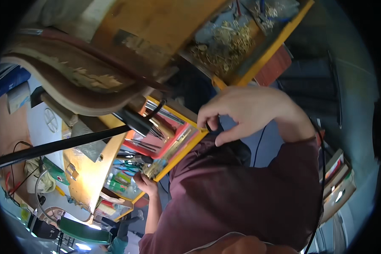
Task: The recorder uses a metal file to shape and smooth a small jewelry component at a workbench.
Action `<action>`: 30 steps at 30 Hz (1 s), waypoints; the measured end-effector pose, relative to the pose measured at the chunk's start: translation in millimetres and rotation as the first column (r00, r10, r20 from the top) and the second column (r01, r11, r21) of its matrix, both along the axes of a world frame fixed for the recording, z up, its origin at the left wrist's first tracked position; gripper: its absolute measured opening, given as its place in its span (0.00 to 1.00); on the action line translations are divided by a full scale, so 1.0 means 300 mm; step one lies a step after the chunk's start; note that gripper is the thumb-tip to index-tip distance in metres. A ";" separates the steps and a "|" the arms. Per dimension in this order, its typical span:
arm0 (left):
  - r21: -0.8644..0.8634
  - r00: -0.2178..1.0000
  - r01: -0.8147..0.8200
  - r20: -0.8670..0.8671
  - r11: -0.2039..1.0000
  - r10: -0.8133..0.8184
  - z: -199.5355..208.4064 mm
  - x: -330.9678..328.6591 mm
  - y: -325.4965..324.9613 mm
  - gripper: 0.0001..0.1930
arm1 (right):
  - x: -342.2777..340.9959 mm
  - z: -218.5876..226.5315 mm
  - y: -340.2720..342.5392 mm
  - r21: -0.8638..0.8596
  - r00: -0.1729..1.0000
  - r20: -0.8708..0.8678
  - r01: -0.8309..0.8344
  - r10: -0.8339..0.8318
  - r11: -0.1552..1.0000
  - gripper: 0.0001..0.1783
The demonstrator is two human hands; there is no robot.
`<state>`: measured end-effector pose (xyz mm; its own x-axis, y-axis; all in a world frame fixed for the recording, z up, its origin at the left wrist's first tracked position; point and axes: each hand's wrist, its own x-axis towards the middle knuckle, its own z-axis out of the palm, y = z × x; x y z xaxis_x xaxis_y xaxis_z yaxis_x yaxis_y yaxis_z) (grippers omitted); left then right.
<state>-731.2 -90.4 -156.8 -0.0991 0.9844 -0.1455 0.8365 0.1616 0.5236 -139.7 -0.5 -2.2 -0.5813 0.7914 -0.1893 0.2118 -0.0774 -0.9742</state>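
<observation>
A shallow wooden drawer (pixel 183 151) with a yellow front rim stands pulled out below the bench, against my lap. At its right corner is my right hand (pixel 245 112), fingers curled over the rim and thumb lower, apart from them. My left hand (pixel 146 185) is closed at the drawer's left end, its fingertips partly hidden. Inside the drawer lie a red tray (pixel 144 146) with thin metal tools, a gold-coloured box (pixel 160 128), dark-handled pliers (pixel 133 157) and green packets (pixel 122 179).
A black lamp arm (pixel 67 146) crosses above the curved wooden bench edge (pixel 72 99). Another open drawer (pixel 273 51) at the top holds many small gold-coloured pieces. A lit wooden board (pixel 89 173) and a green lamp head (pixel 82 230) are at left. Books (pixel 338 186) stand at right.
</observation>
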 end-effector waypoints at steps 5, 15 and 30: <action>-0.037 1.000 -0.012 0.021 0.999 0.013 0.003 0.013 0.002 0.14 | 0.049 0.005 -0.046 -0.065 0.997 0.004 0.072 -0.072 0.995 0.21; -0.079 0.996 0.034 -0.083 0.996 -0.040 0.029 0.025 0.008 0.15 | 0.269 0.265 -0.102 -0.018 0.903 -0.178 0.395 -0.391 0.919 0.24; -0.111 0.970 0.173 -0.150 0.979 -0.188 0.069 0.052 0.047 0.14 | 1.200 1.040 -0.431 -0.150 0.428 -0.233 0.871 -0.873 0.467 0.18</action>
